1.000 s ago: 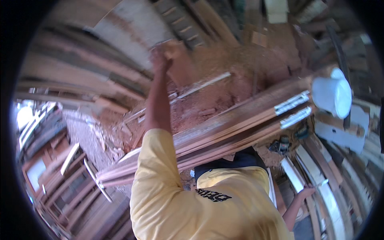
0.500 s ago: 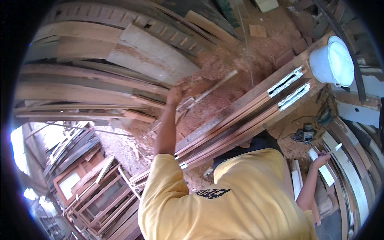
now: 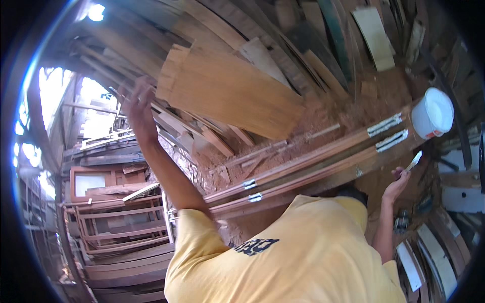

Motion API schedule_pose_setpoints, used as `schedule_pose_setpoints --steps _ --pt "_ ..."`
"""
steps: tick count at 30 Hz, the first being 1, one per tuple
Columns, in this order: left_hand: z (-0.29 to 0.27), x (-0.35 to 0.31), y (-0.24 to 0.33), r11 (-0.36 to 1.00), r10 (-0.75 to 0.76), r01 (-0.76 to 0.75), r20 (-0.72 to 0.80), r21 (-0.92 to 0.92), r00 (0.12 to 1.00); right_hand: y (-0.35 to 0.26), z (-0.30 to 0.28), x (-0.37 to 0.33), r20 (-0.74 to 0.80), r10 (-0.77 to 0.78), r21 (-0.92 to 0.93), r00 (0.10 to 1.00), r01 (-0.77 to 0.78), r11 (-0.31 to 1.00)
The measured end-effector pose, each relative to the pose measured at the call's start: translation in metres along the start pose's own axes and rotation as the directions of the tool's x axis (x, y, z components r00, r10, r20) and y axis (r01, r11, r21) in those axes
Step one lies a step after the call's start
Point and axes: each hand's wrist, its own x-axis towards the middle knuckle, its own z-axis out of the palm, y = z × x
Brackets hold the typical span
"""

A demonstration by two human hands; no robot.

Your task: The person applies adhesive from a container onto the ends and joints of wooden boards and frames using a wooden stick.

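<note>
My left hand (image 3: 139, 101) is stretched out at the far left, its fingers apart and a little blurred. Just to its right is the end of a wide brown wooden board (image 3: 227, 88), tilted above the sawdust; a small gap seems to part the two. Out on the right, my right hand (image 3: 396, 184) grips a brush (image 3: 415, 160) with white on its bristles. Between my arms, two long wooden pieces (image 3: 313, 169) lie side by side on a beam, with white-coated slots (image 3: 391, 140) near their ends. A white bucket (image 3: 433, 113) with white contents stands at the beam's right end.
Planks and offcuts (image 3: 318, 70) lean and lie along the far side. Slatted wooden frames (image 3: 121, 222) are stacked at the left. Long boards (image 3: 434, 262) and a power tool (image 3: 401, 221) lie at the lower right. Reddish sawdust (image 3: 323, 113) covers the ground.
My left hand has moved left and opened; the wide board now shows beside it. My right hand has come up nearer the bucket with the brush. The view has turned left.
</note>
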Motion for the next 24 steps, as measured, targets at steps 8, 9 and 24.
schedule_pose_setpoints --steps 8,9,24 --pt "0.266 -0.121 -0.018 0.275 -0.338 0.185 0.085 -0.943 0.937 -0.045 0.022 -0.109 -0.035 0.044 0.163 0.998 -0.038 0.986" --pt "0.268 -0.127 -0.017 0.295 -0.398 0.247 0.116 -0.923 0.91 -0.052 0.008 -0.116 -0.068 0.007 0.161 0.998 0.004 0.987" --pt "0.375 -0.21 -0.048 0.136 -0.621 0.543 0.356 -0.829 0.698 -0.174 -0.086 0.073 0.118 -0.3 -0.756 0.947 0.281 0.591"
